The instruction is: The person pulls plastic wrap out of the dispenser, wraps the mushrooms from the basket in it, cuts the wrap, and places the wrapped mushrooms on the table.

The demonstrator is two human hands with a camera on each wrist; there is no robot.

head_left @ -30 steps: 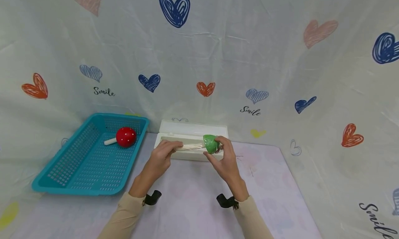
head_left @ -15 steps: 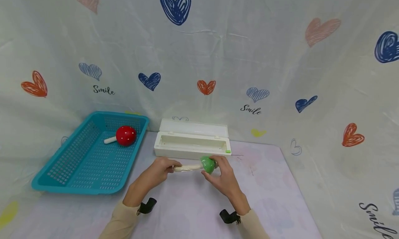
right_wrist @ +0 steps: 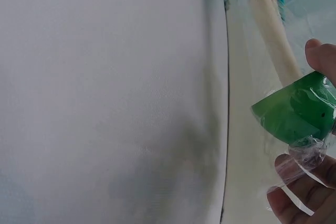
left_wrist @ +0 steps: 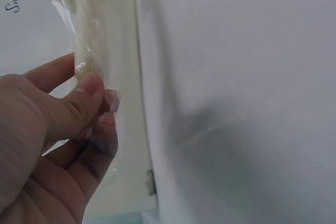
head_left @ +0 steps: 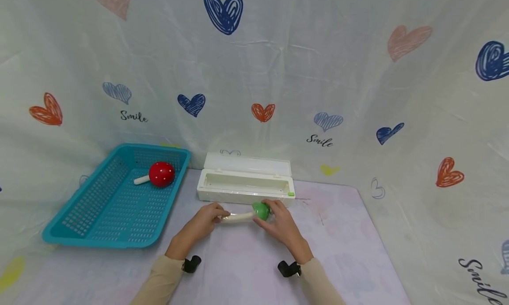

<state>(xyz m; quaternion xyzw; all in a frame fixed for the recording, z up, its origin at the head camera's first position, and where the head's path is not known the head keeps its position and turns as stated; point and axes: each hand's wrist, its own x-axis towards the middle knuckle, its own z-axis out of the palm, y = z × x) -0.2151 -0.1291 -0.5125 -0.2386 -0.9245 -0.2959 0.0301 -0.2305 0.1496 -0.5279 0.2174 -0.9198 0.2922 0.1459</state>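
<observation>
Left hand point(head_left: 202, 222) pinches white handle point(head_left: 240, 217); right hand point(head_left: 283, 225) seemingly cups green head point(head_left: 260, 211)

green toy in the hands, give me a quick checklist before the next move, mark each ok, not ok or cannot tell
1. Left hand grips the green toy: ok, it pinches the end of the stick.
2. Right hand supports the head: ok, thumb and fingers are on either side.
3. Clear wrap snug: not ok, it looks loose beside the stick.
4. Wrap sealed all round: cannot tell, part is hidden by the hands.
5. White box closed: not ok, its lid stands open.
6. Basket has room: ok, only the red toy shows inside.
</observation>
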